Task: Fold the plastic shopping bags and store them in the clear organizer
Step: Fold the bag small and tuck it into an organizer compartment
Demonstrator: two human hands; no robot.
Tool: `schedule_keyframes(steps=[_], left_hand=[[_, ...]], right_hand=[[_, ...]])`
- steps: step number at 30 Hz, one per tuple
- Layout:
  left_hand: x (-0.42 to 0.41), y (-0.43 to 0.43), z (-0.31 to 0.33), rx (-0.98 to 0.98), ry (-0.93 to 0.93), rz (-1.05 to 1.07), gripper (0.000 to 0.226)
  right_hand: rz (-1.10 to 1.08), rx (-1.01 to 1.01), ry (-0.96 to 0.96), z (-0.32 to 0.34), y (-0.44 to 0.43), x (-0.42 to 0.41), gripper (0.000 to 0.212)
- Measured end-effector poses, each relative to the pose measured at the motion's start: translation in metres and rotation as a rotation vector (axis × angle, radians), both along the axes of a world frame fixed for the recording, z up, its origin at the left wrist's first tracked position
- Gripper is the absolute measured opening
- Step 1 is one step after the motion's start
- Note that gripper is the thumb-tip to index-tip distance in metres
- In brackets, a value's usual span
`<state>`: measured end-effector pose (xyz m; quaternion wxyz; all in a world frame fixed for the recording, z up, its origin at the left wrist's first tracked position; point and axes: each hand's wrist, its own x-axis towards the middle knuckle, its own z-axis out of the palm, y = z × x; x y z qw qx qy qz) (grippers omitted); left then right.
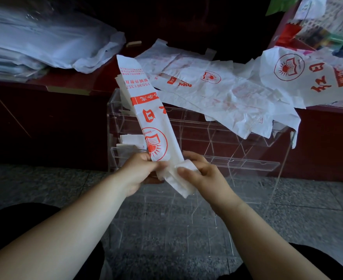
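A white plastic bag with red print (150,110) is folded into a long narrow strip that stands up and leans left in front of me. My left hand (138,170) grips the strip's lower end from the left. My right hand (201,172) pinches a folded-over corner at the bottom end. Behind the strip stands the clear organizer (237,150), an acrylic box with compartments. Small folded white bags (130,144) lie in its left compartments. Several unfolded white bags (223,93) with the same red logo sprawl over the organizer's top and the ledge.
A dark red counter (61,81) runs along the back, with a stack of clear-wrapped packs (25,43) on its left. Another loose bag (308,77) lies at the right. Grey speckled floor tiles (45,182) are below. My dark-clothed knees show at both bottom corners.
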<state>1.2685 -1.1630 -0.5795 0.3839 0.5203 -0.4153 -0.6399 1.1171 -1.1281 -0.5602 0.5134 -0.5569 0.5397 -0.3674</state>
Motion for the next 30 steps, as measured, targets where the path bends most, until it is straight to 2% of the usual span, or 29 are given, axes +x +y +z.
schedule_keyframes(steps=[5,7,9,12,14,16,17,19,22,25,30], left_hand=[[0.003,0.009,0.002,0.091,0.024,-0.166,0.025],[0.006,0.012,0.004,0.127,0.078,-0.223,0.030],[0.012,0.013,0.008,0.132,0.169,-0.278,0.022],[0.019,0.014,0.012,0.106,0.241,-0.365,0.039],[0.018,0.015,0.010,0.065,0.203,-0.351,0.035],[0.013,0.015,0.009,0.048,0.172,-0.273,0.026],[0.010,0.015,0.008,0.043,0.159,-0.216,0.017],[0.007,0.014,0.004,0.045,0.139,-0.130,0.014],[0.009,0.014,0.003,0.053,0.115,-0.173,0.015],[0.010,0.017,0.005,0.045,0.101,-0.233,0.015],[0.006,0.013,0.010,-0.101,0.097,-0.070,0.018]], right_hand=[[0.028,0.117,-0.158,-0.007,-0.007,0.003,0.018],[0.023,0.135,-0.137,-0.008,-0.009,0.005,0.023],[0.004,0.146,-0.112,-0.008,-0.010,0.007,0.029],[0.023,0.164,-0.148,-0.009,-0.011,0.008,0.047],[0.052,0.145,-0.150,-0.010,-0.010,0.008,0.059],[0.089,0.117,-0.135,-0.008,-0.008,0.008,0.061],[0.096,0.108,-0.141,-0.006,-0.007,0.008,0.062],[0.101,0.084,-0.150,-0.004,-0.006,0.006,0.053],[0.051,0.017,-0.136,0.001,-0.006,0.005,0.016],[0.014,-0.027,-0.151,-0.002,-0.008,0.003,0.028],[0.129,-0.089,-0.056,-0.005,-0.005,0.007,0.036]])
